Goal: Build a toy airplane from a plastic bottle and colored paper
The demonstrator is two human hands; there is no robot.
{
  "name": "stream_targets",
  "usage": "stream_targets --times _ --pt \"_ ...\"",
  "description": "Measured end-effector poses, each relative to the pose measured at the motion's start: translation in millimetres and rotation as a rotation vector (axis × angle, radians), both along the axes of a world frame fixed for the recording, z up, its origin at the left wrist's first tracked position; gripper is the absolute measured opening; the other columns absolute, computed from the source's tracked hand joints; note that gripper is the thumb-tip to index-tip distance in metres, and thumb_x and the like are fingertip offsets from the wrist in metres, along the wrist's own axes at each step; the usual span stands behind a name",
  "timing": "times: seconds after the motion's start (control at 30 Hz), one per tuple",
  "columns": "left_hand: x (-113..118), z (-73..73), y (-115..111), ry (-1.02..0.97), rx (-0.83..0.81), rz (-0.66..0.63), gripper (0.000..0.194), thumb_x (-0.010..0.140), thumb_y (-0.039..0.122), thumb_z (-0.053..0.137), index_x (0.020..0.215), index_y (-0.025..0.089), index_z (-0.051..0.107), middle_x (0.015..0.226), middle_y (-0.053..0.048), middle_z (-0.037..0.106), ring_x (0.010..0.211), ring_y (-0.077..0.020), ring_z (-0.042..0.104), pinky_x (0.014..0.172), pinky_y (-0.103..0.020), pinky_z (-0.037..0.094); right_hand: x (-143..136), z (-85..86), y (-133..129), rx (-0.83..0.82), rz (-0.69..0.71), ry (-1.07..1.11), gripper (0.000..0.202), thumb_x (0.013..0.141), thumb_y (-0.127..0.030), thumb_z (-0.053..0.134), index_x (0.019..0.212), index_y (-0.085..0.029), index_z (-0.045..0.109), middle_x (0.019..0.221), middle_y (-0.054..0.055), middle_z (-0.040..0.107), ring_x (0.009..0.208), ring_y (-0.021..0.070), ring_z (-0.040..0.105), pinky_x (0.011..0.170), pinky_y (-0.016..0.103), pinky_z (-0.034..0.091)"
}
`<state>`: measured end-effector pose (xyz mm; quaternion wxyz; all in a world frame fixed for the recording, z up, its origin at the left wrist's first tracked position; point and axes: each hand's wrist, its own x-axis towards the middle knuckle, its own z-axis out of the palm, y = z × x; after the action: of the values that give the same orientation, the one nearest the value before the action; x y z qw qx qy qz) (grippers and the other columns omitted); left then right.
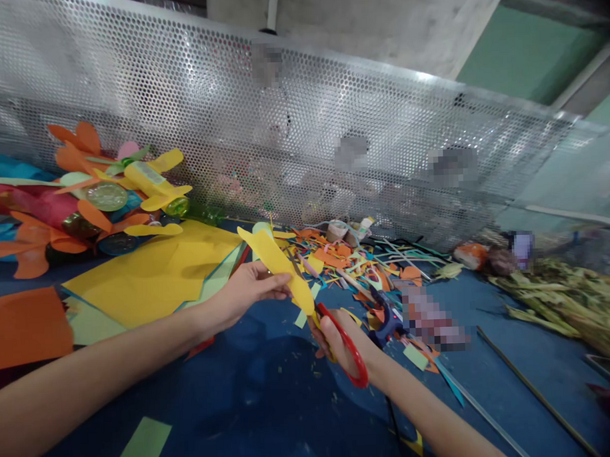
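My left hand pinches a piece of yellow paper between thumb and fingers. Long and curved, the paper slants down to the right toward my other hand. In my right hand is a pair of scissors with red handles, my fingers closed around the loops. Most of the blades is hidden behind the paper, so how wide they stand apart does not show. Below both hands lies the dark blue surface.
Paper scraps are heaped ahead, beside a dark blue glue gun. Yellow sheets lie left, below bottles with paper petals. Dried husks and a thin stick are at right. A perforated metal panel stands behind.
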<state>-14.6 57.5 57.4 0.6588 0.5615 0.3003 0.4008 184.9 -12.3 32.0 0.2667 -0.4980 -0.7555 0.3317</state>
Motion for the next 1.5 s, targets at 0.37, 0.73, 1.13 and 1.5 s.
stream_targets --times 0.37,0.73,1.13,1.5 --pt "-2.6 3.8 2.9 -0.013 0.023 -0.031 0.025 0.073 0.031 0.068 0.090 0.013 0.067 0.090 -0.008 0.069 0.075 -0.0148 0.063 0.071 -0.026 0.050 0.3 12.2 -0.5 0.075 0.006 -0.078 0.054 0.083 -0.068 0.017 0.059 -0.021 0.031 0.049 -0.003 0.032 0.042 0.0086 0.030 0.041 0.022 0.030" --pt "-3.6 6.8 7.2 0.019 0.147 -0.029 0.022 0.078 0.031 0.062 0.093 0.016 0.067 0.093 -0.006 0.069 0.080 -0.0156 0.062 0.074 -0.028 0.048 0.9 19.3 0.9 0.211 -0.024 -0.264 0.050 0.085 -0.060 0.026 0.056 -0.020 0.021 0.052 -0.006 0.021 0.048 0.0076 0.017 0.043 0.024 0.015" --pt "-2.7 2.9 9.4 0.024 0.137 -0.019 0.023 0.078 0.032 0.061 0.094 0.016 0.067 0.093 -0.006 0.069 0.080 -0.0152 0.062 0.077 -0.028 0.047 -2.2 16.9 0.5 0.206 -0.026 -0.212 0.050 0.085 -0.059 0.026 0.055 -0.020 0.024 0.052 -0.005 0.023 0.047 0.0074 0.021 0.043 0.024 0.017" --pt "-3.3 1.1 11.8 0.013 0.137 -0.028 0.025 0.077 0.034 0.062 0.093 0.016 0.067 0.092 -0.006 0.069 0.081 -0.0163 0.062 0.074 -0.028 0.047 -2.2 17.4 0.6 0.202 -0.022 -0.202 0.053 0.084 -0.063 0.024 0.054 -0.020 0.023 0.050 -0.005 0.023 0.045 0.0071 0.021 0.042 0.024 0.017"
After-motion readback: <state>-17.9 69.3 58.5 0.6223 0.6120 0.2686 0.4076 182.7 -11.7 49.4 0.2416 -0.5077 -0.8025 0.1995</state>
